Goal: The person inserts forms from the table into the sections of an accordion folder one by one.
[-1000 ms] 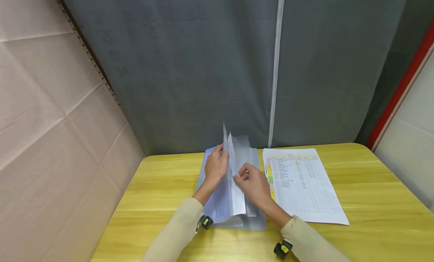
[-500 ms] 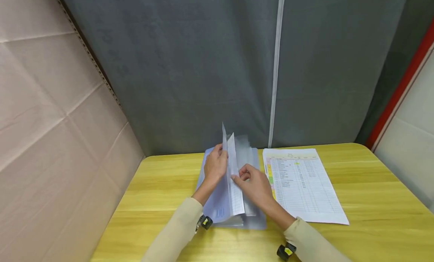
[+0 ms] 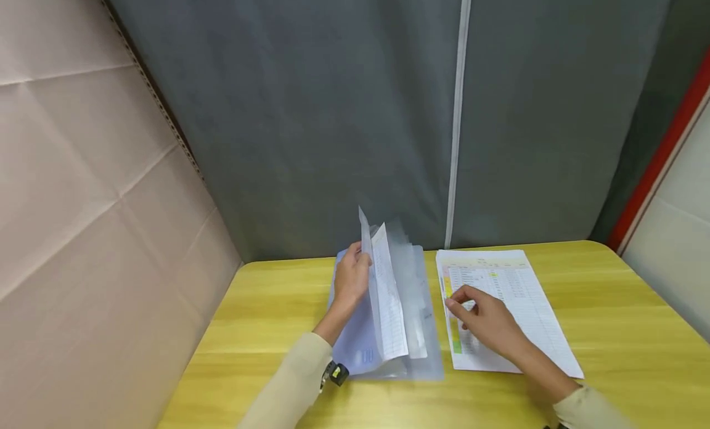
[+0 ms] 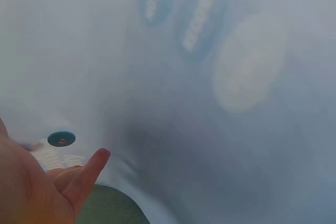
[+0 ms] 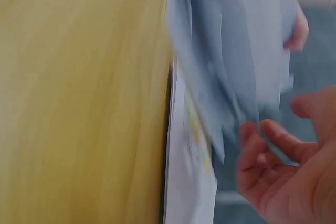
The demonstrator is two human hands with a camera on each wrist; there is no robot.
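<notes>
Open folder point(image 3: 383, 330) lying on the yellow table point(image 3: 266, 318), just in front of the grey curtain point(image 3: 310, 108). Left hand point(image 3: 350, 281) at the folder's far left, fingers curled round the raised sleeves point(image 3: 388, 293), keeping them upright; same grip as a second ago. Right hand point(image 3: 488, 321) now off the folder: half a second ago pinching at the raised sleeves, at this moment well to the folder's right, above the printed sheet point(image 3: 505, 306) that lies just beside it. Fingers loosely bent, tips down near or on the sheet, nothing gripped; actual contact not clear. Right wrist view blurred by motion, showing only the relaxed, empty fingers point(image 5: 273, 145) near pale sleeve edges. Left wrist view filled with translucent plastic, thumb point(image 4: 89, 171) out straight. Judged from the shift: sleeve found and kept open, the sheet next in line.
</notes>
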